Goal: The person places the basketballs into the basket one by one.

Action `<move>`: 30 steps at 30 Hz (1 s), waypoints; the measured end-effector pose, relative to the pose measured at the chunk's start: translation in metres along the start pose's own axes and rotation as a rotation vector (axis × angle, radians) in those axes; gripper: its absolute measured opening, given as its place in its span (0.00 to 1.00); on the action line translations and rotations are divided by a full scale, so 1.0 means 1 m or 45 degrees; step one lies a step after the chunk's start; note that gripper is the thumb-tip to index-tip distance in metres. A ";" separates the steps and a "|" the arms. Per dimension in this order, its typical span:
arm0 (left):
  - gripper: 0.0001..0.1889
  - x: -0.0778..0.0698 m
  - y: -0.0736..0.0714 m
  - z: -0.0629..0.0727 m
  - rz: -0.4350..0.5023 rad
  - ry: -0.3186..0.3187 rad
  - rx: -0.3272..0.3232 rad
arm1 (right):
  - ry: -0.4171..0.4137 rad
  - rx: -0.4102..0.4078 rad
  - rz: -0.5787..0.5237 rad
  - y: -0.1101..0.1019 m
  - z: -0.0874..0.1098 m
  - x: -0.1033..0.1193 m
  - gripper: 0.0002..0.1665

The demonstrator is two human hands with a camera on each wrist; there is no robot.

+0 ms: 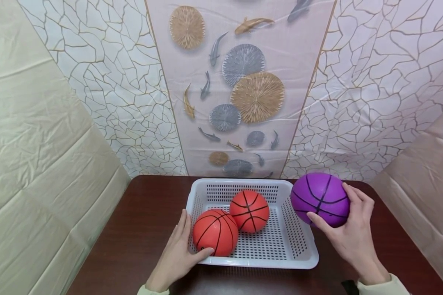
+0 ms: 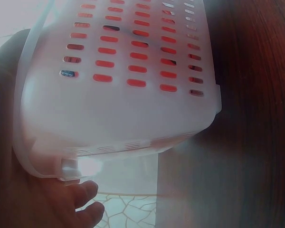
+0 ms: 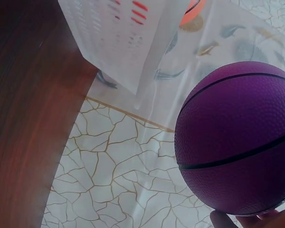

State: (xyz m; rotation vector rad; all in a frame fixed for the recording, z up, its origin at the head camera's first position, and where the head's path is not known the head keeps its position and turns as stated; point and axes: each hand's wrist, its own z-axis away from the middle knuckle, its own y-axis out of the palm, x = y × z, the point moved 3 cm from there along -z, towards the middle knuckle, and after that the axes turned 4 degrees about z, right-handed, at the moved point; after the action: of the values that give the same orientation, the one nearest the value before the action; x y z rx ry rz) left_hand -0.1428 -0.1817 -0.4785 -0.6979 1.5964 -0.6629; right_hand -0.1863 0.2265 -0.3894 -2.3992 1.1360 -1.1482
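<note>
My right hand [image 1: 356, 231] grips a purple basketball [image 1: 319, 199] with black lines, thumb at its near side and fingers round its right side. The ball is up beside the right end of a white plastic basket [image 1: 258, 262], overlapping its rim in the head view. In the right wrist view the purple basketball [image 3: 237, 137] fills the right side, with fingertips under it. My left hand [image 1: 179, 246] holds the basket's near left corner, thumb over the front rim and fingers along the left side. Two orange-red basketballs, one near left [image 1: 215, 232] and one farther back [image 1: 249, 211], lie inside.
The basket stands on a dark brown wooden table [image 1: 133, 229]. Behind the table hangs a patterned cloth [image 1: 240, 98] with fish and round leaf shapes. Pale padded cloth walls rise on the left [image 1: 55, 164] and right [image 1: 421, 176].
</note>
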 end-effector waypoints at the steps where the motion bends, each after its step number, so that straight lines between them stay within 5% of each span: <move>1: 0.63 0.000 0.000 0.000 0.001 -0.002 0.000 | 0.004 0.008 -0.003 0.000 0.001 0.001 0.71; 17: 0.63 0.000 0.000 0.000 0.018 0.007 -0.006 | -0.037 0.126 -0.066 0.013 0.015 0.016 0.69; 30: 0.63 0.001 0.000 0.000 0.005 0.009 0.004 | -0.177 0.213 -0.129 0.030 0.027 0.035 0.68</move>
State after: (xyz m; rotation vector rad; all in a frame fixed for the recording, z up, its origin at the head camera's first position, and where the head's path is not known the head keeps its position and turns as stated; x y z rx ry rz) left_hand -0.1429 -0.1825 -0.4790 -0.6907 1.6025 -0.6653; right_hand -0.1687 0.1783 -0.4034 -2.3874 0.8494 -1.0423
